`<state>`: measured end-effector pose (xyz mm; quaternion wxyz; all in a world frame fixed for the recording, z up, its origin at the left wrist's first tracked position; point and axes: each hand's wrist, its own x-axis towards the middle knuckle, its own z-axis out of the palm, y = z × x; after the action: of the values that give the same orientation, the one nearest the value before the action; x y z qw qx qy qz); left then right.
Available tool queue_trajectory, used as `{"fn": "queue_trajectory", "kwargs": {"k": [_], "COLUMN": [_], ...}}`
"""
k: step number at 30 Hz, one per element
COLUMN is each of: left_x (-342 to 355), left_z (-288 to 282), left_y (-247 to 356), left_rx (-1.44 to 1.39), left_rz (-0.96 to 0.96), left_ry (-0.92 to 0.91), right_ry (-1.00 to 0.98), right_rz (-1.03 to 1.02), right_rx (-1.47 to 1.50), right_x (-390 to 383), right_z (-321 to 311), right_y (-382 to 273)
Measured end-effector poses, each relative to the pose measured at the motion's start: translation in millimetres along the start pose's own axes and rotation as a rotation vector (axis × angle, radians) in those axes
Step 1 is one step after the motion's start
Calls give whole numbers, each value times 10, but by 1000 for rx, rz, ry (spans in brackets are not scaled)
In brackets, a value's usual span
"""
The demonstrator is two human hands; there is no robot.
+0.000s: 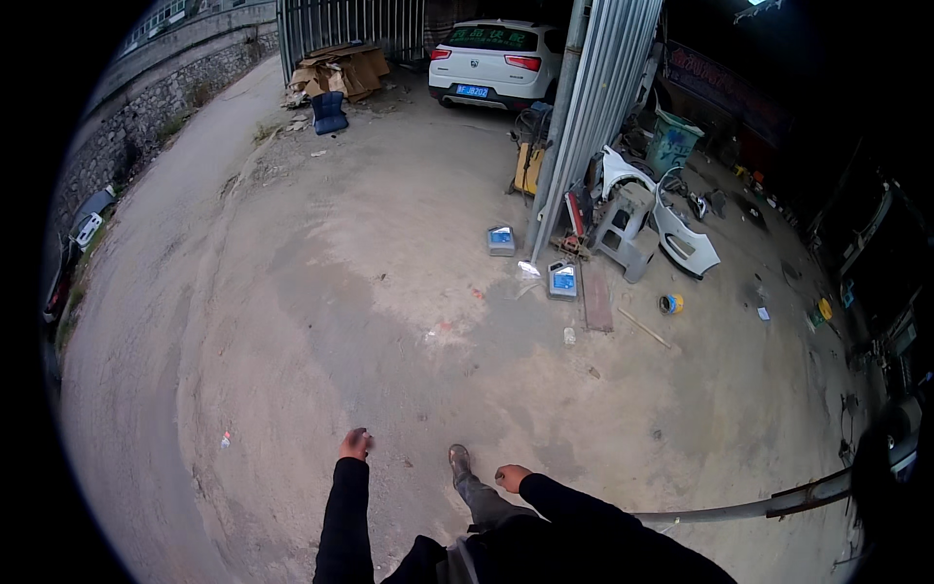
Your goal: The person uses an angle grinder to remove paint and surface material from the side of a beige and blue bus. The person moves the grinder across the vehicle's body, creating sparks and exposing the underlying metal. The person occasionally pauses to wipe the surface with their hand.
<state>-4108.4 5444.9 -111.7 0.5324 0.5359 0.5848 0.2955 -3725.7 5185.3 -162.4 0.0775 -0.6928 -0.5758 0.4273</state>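
My left hand (356,445) hangs over the dirt ground at the lower middle, its fingers curled in. A dark patch shows at its fingers, and what it might hold is too small to make out. To the right, past my shoe (459,454), my right hand (511,477) is also curled closed, with anything inside it hidden. Neither hand touches anything around it. Both arms wear dark sleeves. Ahead of me two grey jugs with blue labels, a farther jug (501,241) and a nearer jug (562,280), stand on the ground by a metal post.
A white car (496,63) is parked ahead beside a cardboard pile (341,73). Right of the corrugated metal wall (603,88) are a grey plastic stool (625,232), a white bumper piece (685,238), a green bin (673,141), a yellow-blue can (671,304) and a wooden stick (644,328).
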Motion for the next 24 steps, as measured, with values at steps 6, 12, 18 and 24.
{"fn": "queue_trajectory", "kwargs": {"k": [6, 12, 18, 24], "left_x": [1373, 2043, 3950, 6454], "left_z": [-486, 914, 1171, 778], "left_y": [-540, -119, 340, 1027], "left_rx": [36, 222, 175, 325], "left_rz": [-274, -576, -578, -593], "left_ry": [20, -448, -469, -418], "right_ry": [-75, 41, 130, -51], "right_rz": [262, 223, 277, 386], "right_rx": [36, 19, 188, -54], "right_x": [1847, 3092, 4636, 6182], "right_z": [-554, -1837, -3029, -3648], "right_y": [390, 371, -43, 252]}}
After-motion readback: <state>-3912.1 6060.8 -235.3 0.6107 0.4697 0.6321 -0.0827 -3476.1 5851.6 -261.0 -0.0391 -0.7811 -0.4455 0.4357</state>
